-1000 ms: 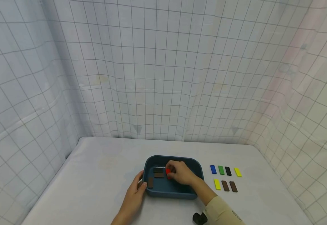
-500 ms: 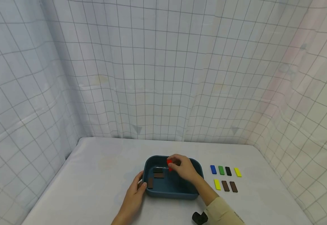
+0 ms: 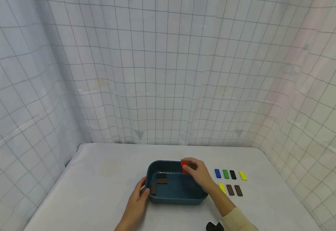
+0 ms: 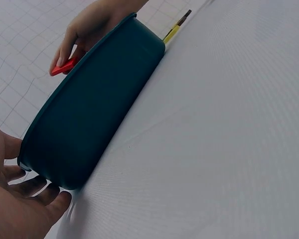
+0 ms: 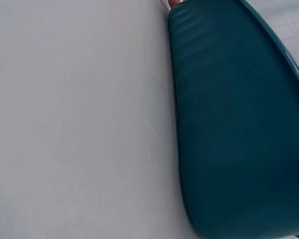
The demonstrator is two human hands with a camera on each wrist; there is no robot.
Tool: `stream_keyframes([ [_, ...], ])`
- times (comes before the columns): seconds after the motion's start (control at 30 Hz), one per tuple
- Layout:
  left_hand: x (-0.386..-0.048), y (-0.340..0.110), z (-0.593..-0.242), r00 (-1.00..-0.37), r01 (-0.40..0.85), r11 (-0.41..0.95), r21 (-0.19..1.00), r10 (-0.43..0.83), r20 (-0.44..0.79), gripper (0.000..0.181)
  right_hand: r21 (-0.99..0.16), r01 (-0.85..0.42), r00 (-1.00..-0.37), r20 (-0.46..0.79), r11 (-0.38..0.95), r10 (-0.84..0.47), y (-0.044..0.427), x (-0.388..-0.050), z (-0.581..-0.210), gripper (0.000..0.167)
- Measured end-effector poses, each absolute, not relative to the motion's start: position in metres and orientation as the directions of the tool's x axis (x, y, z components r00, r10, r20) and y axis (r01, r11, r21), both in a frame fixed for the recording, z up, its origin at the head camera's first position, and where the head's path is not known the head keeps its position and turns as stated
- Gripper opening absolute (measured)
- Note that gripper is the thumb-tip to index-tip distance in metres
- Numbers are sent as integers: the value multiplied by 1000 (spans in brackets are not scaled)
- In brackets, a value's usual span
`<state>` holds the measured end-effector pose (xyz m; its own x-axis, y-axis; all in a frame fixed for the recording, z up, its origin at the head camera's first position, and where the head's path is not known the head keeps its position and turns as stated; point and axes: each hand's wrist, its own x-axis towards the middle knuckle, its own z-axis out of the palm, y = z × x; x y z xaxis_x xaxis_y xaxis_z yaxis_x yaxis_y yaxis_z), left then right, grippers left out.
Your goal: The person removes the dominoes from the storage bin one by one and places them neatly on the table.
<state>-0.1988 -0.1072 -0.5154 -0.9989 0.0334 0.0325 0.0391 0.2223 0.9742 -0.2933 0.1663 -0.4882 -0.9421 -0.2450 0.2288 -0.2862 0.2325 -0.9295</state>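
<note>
Head view: lower centre, the right hand (image 3: 199, 174) is pinching a red block (image 3: 183, 163) at its left, long axis running nearly up-frame, above the tray (image 3: 178, 187) the left hand (image 3: 137, 200) is gripping.

Right hand (image 3: 200, 175) raised, red block (image 3: 183, 165) lifted, both farther right

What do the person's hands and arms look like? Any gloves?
The left hand and right hand wear no gloves. A pale cream sleeve covers part of the right arm; no sleeve shows on the left.
</note>
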Motion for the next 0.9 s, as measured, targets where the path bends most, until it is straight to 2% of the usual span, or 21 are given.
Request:
stream_keyframes([
  [0.23,-200,-108,-516,-998,52,212,976,44,44,54,-949,-250,-954,208,191,-213,192,-285,-484,37],
  [0.5,-201,-109,-516,-997,68,214,974,42,60,54,-949,-219,-970,186,226,-158,225,-279,-489,37],
  [0.9,-201,-107,-516,-999,42,241,970,19,39,53,-941,-109,-994,96,321,-58,282,-265,-493,38],
])
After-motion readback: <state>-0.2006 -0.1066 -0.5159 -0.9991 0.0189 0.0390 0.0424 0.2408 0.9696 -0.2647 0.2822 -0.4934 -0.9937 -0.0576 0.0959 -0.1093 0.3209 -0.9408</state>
